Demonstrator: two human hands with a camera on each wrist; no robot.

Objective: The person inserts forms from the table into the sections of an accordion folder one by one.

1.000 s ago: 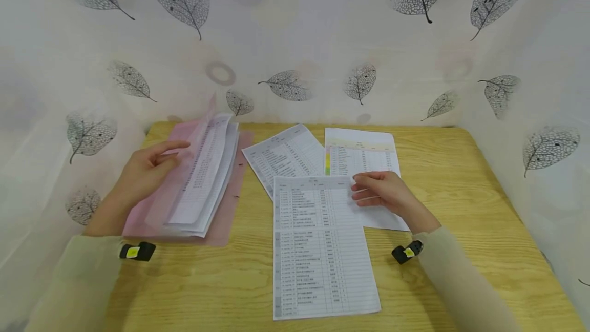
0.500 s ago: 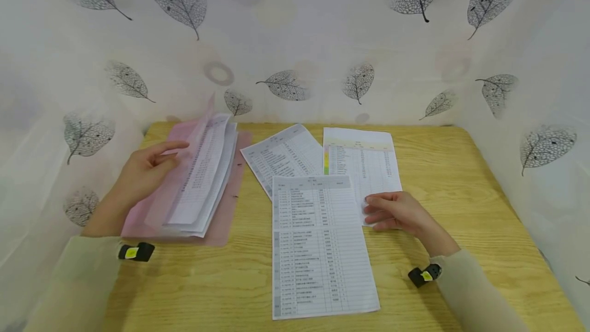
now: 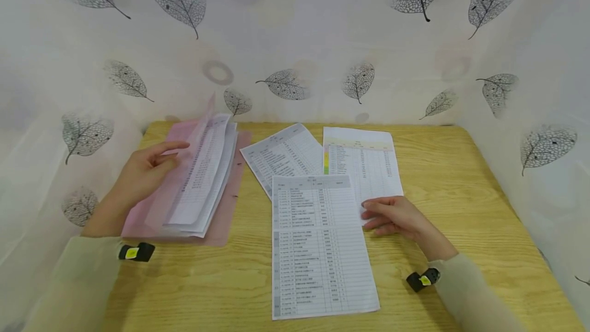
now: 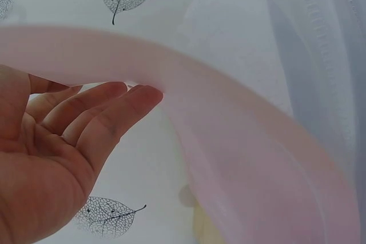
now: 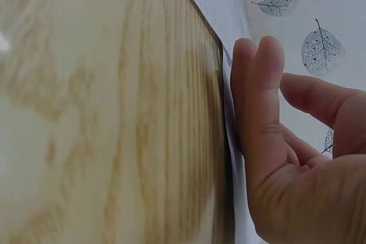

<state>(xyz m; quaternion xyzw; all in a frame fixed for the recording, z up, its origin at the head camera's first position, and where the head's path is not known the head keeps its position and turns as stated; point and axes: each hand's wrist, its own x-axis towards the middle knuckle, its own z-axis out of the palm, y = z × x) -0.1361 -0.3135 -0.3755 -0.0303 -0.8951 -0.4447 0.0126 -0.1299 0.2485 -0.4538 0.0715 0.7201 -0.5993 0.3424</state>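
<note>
Lit softly in the head view, slightly dim, with faint shadows on the wooden table (image 3: 193,291) beside the sleeves (image 3: 83,275); too soft for reading the front sheet (image 3: 322,250). Pale and hazy in the left wrist view, blurred along the pink cover (image 4: 229,141). Unsharp in the right wrist view, with white glare at far left.

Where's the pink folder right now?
In the head view, the pink folder lies on the left side of the table, left of the angled sheet, the left hand touching its raised cover.
</note>
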